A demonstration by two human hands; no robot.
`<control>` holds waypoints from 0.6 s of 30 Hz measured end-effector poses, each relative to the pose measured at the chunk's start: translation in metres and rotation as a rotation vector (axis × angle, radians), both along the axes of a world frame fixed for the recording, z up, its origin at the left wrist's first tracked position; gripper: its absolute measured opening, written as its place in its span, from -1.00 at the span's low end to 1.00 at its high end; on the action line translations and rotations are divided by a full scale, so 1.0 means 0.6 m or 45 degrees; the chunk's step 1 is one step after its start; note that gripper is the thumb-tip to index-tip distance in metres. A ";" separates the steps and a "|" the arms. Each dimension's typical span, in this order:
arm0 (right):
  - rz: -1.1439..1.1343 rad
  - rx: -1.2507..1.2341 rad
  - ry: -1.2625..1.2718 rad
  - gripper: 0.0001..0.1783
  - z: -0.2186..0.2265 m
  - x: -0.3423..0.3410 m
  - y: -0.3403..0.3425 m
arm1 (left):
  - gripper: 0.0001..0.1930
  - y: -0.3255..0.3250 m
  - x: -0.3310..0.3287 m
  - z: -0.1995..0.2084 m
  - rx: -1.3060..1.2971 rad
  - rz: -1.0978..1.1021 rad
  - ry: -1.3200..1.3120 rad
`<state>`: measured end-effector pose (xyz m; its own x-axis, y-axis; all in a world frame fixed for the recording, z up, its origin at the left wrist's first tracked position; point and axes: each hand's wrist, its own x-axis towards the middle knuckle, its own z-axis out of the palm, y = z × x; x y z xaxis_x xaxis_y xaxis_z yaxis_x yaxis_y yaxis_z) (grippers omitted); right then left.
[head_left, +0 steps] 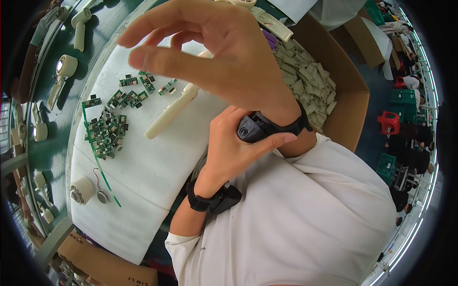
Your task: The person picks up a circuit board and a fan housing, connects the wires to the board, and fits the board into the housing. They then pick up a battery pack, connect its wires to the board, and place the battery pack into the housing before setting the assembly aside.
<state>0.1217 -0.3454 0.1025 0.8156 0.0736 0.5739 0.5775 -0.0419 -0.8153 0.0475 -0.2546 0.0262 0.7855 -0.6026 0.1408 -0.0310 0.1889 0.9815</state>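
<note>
My left hand (pixel 234 148) is closed around a small black camera (pixel 253 127) strapped to my right wrist, its thumb and fingers on either side. Above the white foam mat (pixel 138 190) rises my right hand (pixel 210 52), empty, with its fingers spread and slightly curved. Another black device (pixel 224 199) is strapped to my left wrist. On the mat beyond my hands lies a long cream plastic handle piece (pixel 171 112), partly covered by my right hand. A heap of small green circuit boards (pixel 107 133) lies left of it, with a thin green strip (pixel 102 159) alongside.
A cream round housing (pixel 83 189) and a small wired motor (pixel 102 196) sit at the mat's left. Handheld fans (pixel 66 66) line the green conveyor (pixel 74 90) on the left. Right of my hands, a cardboard box (pixel 350 86) holds many cream plastic parts (pixel 310 83).
</note>
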 end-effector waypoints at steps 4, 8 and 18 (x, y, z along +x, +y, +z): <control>0.034 0.162 0.312 -0.73 -0.001 0.001 -0.004 | -0.55 0.006 -0.008 0.001 0.093 0.085 0.042; -0.063 0.109 0.302 -0.70 -0.013 0.007 -0.007 | -0.60 0.013 -0.014 0.017 0.193 0.073 0.195; -0.608 -0.874 -0.577 -0.80 -0.064 0.011 -0.033 | -0.58 0.004 -0.023 0.024 0.218 0.060 0.278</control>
<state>0.1283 -0.3655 0.0640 0.5573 0.2290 0.7981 0.6308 -0.7418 -0.2276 0.0339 -0.2523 0.0404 0.8140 -0.5649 -0.1352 0.1796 0.0234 0.9835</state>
